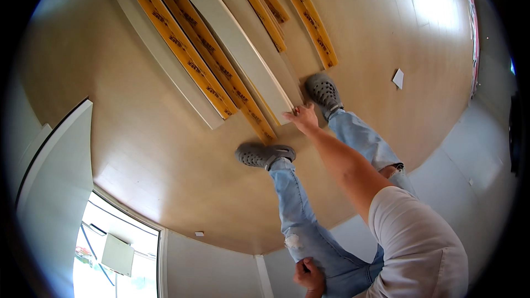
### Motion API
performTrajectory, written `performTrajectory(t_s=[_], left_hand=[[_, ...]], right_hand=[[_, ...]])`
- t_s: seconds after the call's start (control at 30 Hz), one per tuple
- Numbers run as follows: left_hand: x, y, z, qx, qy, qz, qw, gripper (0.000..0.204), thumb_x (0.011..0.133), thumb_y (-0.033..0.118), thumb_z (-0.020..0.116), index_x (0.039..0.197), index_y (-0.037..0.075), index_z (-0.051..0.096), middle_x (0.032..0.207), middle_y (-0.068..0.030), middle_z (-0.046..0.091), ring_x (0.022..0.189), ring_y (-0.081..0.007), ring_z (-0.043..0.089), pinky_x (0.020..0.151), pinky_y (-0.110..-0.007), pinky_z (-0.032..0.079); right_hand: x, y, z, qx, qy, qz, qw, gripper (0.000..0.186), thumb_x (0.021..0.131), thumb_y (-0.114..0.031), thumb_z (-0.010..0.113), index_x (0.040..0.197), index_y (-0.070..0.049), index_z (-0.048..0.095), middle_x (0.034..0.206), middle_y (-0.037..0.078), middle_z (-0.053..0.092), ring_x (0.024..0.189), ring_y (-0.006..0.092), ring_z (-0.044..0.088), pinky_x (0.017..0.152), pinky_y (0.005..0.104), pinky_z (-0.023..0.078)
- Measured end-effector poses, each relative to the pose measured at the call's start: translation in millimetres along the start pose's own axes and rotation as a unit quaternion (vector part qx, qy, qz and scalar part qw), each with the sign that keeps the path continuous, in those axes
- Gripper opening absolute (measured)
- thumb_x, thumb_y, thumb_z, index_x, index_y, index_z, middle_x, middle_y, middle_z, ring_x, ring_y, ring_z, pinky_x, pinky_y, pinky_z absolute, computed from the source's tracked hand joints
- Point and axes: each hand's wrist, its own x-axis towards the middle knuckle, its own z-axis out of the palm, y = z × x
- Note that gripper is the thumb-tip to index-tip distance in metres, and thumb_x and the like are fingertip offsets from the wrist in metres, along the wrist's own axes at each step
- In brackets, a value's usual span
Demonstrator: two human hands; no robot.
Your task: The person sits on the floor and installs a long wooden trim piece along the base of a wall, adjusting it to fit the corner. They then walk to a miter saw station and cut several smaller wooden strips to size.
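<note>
My right hand (pixel 303 118) reaches down to the near end of a long white board (pixel 243 44). Its thumb and fingers close round the board's end corner; a small red spot shows by the fingers. My left hand (pixel 310 277) is curled beside my left thigh, and anything inside it is hidden. Next to the white board lie long strips covered in yellow film with dark print: one yellow strip (pixel 221 69) directly to its left and another yellow strip (pixel 176 38) farther left, beside a pale board (pixel 190 102). My grey clogs (pixel 265 155) stand near the board ends.
More yellow-covered strips (pixel 306 16) lie to the right on the brown floor (pixel 386 121). A white scrap (pixel 398 78) lies right of my foot, and a small white piece (pixel 199 234) lies near the wall. At left stands a pale door panel (pixel 58 160) beside a bright doorway (pixel 118 248).
</note>
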Motion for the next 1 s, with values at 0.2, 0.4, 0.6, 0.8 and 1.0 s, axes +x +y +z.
performTrajectory(t_s=[0.2,0.4,0.6,0.8,1.0], left_hand=[[6,22,-7,-0.001,-0.013,0.007,1.0,0.025,0.095,0.024,0.061,0.082,0.005,0.071,0.07,-0.0151,0.067,0.061,-0.0323,0.062,0.06,-0.043,0.048],[3,24,-17,0.046,-0.045,0.032,0.997,0.028,0.096,0.03,0.058,0.088,0.006,0.07,0.077,-0.0145,0.07,0.069,-0.0361,0.066,0.066,-0.049,0.05],[36,48,-29,-0.014,-0.07,0.088,0.994,0.033,0.097,0.036,0.057,0.101,0.005,0.068,0.091,-0.0214,0.072,0.086,-0.0437,0.068,0.074,-0.052,0.052],[58,229,-105,-0.298,-0.325,0.211,0.872,0.059,0.094,0.047,0.068,0.127,-0.001,0.058,0.113,-0.0159,0.067,0.105,-0.0285,0.065,0.088,-0.039,0.051],[5,297,-209,-0.495,-0.309,0.17,0.794,0.076,0.089,0.039,0.077,0.144,0.003,0.04,0.124,-0.0133,0.062,0.106,-0.0271,0.064,0.089,-0.042,0.055]], right_hand=[[-51,-13,-43,0.064,-0.108,-0.03,0.992,0.072,0.074,-0.068,0.073,0.104,-0.003,0.069,0.108,0.022,0.067,0.103,0.0379,0.065,0.087,0.0462,0.049],[-164,-9,-107,0.173,-0.181,-0.055,0.967,0.062,0.077,-0.062,0.075,0.101,-0.005,0.07,0.083,0.01,0.069,0.081,0.0228,0.067,0.073,0.0394,0.05],[-313,-64,-247,0.114,-0.183,-0.087,0.973,0.049,0.081,-0.051,0.081,0.09,-0.004,0.071,0.074,0.0,0.063,0.069,0.0099,0.056,0.063,0.0323,0.048],[-418,-84,-335,0.073,-0.146,-0.149,0.975,0.048,0.086,-0.048,0.079,0.094,-0.001,0.072,0.08,0.003,0.068,0.076,0.0103,0.061,0.07,0.0338,0.05],[-519,-160,-419,0.112,-0.172,-0.216,0.955,0.055,0.092,-0.053,0.07,0.09,0.002,0.073,0.081,0.006,0.07,0.077,0.0137,0.064,0.072,0.034,0.052]])
